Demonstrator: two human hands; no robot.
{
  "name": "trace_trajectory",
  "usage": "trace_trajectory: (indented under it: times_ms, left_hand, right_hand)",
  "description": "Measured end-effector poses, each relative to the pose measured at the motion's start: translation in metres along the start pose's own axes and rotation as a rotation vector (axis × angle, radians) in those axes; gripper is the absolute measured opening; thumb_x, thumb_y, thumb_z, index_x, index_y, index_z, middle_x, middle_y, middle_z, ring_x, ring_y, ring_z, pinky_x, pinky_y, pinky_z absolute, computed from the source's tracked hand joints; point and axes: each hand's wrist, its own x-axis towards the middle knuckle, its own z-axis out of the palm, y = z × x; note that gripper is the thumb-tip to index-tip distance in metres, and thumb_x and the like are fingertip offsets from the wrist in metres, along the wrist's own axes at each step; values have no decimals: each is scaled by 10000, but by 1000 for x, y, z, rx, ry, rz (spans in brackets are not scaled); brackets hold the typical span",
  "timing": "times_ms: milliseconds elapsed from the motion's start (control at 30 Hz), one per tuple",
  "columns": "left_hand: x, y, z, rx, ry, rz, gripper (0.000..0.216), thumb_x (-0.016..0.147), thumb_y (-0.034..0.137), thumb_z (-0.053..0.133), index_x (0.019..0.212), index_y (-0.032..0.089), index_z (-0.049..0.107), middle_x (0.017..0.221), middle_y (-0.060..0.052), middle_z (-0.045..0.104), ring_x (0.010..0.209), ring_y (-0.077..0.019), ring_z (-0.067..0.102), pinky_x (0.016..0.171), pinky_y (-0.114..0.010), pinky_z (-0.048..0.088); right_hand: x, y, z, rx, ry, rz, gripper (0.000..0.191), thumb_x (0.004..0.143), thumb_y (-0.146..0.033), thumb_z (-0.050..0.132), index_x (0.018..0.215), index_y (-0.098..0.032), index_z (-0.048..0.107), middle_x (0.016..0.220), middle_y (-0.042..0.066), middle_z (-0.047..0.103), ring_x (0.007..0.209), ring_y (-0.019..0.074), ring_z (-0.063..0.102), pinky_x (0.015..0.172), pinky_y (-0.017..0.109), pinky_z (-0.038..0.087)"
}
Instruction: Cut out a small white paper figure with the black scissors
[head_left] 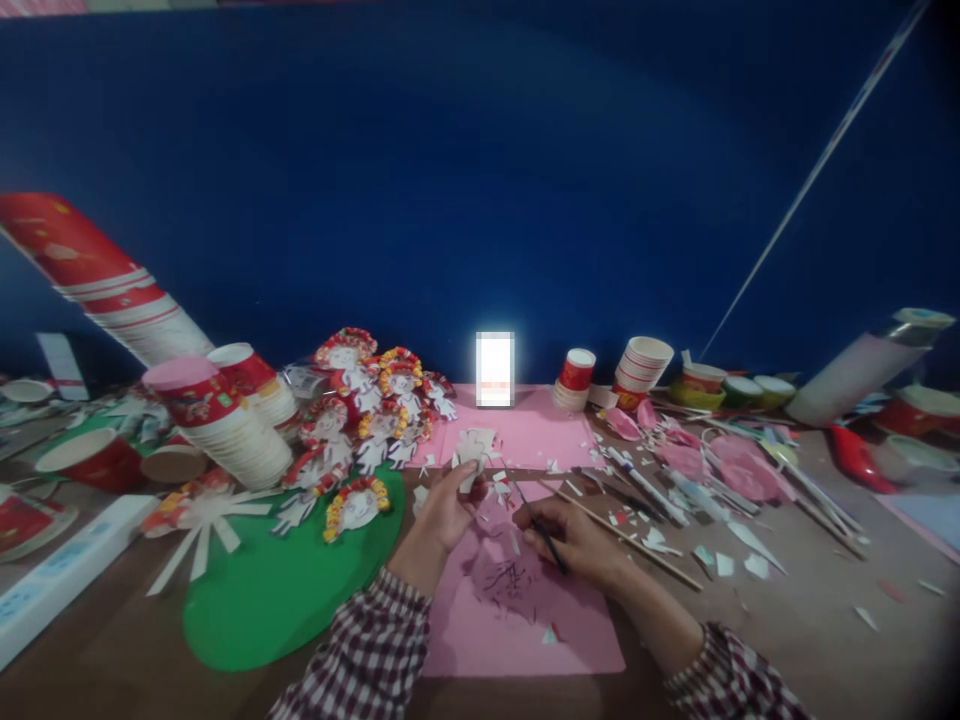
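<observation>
In the head view my left hand [448,505] pinches a small white paper cutout [474,446] between thumb and fingers, held up above a pink sheet [577,650]. My right hand [574,540] grips a slim dark pen-like tool [551,545]; its thin tip points up and left, a little apart from the cutout. Whether it is a pen or a brush I cannot tell. Dark marks or fine scraps [510,578] cover the pink sheet below my hands. Left of my hands, paper-doll figures [360,507] with red and yellow trim are heaped partly on a green oval sheet [277,610].
Stacked paper cups [225,430] lean at the left, beside a white power strip [67,570]. More cup stacks [637,375] stand at the back right. Paper scraps, pink pieces [750,468], a wooden stick [630,540] and markers [649,485] litter the right side. A blue wall rises behind.
</observation>
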Motion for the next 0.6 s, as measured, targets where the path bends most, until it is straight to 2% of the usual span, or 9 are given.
trace_trajectory:
  times_ms: [133,333,600]
  left_hand:
    - [-2,1,1,1,-11,-24,159,590,103,722,697,144,611,621,2,626,546,-83,582,503,-170,480]
    - [-1,-4,-1,9,-12,-57,159,590,64,708,676,148,602,606,3,616,543,-85,583,505,-167,480]
    - [2,-7,-2,54,23,-47,189,561,72,736,659,142,590,603,6,608,541,-80,579,513,-164,465]
  right_hand:
    - [2,-1,-1,52,48,33,354,750,-438,644,922,-132,598,608,-35,484,462,66,415,419,185,341]
    - [4,4,0,114,121,2,326,770,-433,639,912,-143,597,600,-37,484,438,51,385,397,171,321]
    - [4,-4,6,164,136,15,280,743,-390,666,842,-143,580,596,-42,483,396,38,358,361,165,306]
